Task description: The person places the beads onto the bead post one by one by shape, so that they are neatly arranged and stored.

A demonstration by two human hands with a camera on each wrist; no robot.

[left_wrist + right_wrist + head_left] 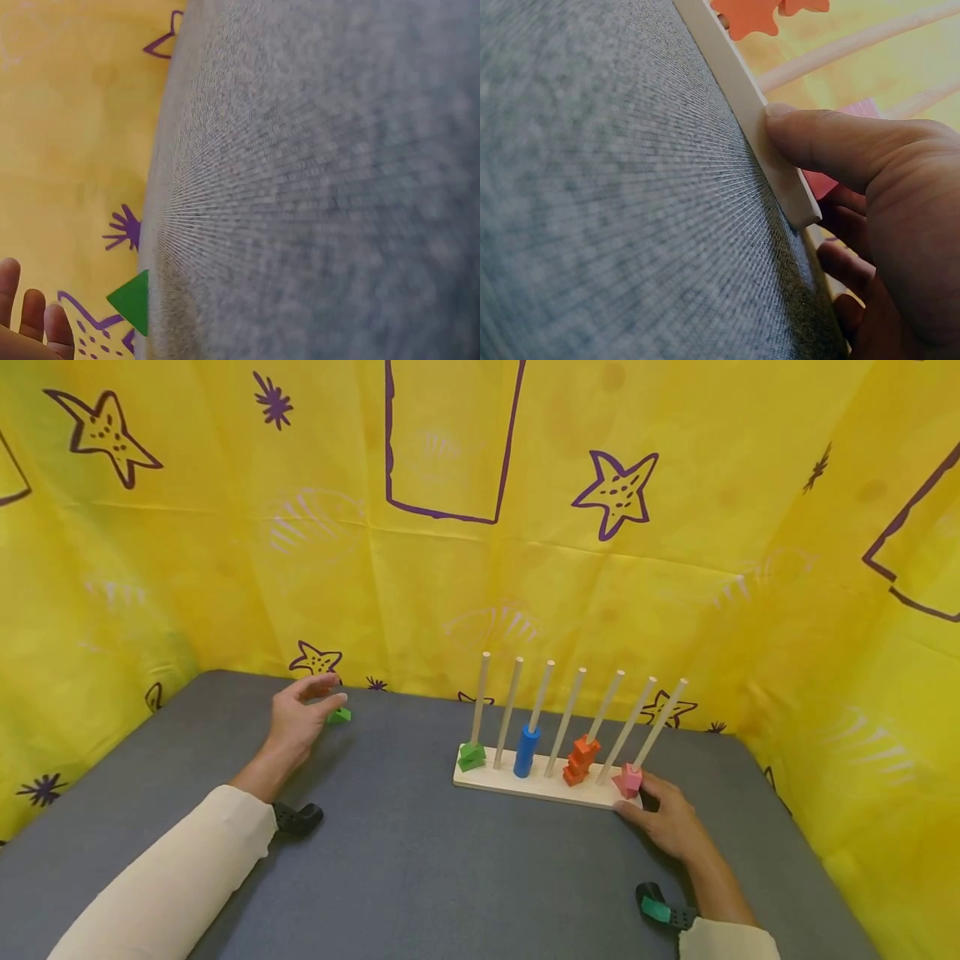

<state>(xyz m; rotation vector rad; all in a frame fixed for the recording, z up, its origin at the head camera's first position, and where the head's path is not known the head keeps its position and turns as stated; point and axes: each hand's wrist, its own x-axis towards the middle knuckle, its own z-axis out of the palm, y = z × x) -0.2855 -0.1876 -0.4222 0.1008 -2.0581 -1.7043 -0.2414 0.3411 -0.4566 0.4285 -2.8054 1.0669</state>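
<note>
My left hand (296, 714) hovers at the table's far left with fingers loosely bent, holding nothing. Just beside it lies a green block (340, 716), which shows a triangular face in the left wrist view, apart from the fingers (58, 330). My right hand (667, 818) grips the right end of a wooden peg board (510, 783), thumb on the front edge and the other fingers behind, partly hidden. Several upright pegs stand on it. Green pieces (472, 757) sit on the leftmost peg, blue ones (527, 752) and orange ones (581, 760) further along, pink ones (628, 780) on the rightmost.
A dark grey table (450, 877) carries everything. A yellow cloth (480, 577) with purple starfish drawings hangs behind it and along both sides. Black bands with small devices sit on my left wrist (298, 819) and right wrist (663, 906).
</note>
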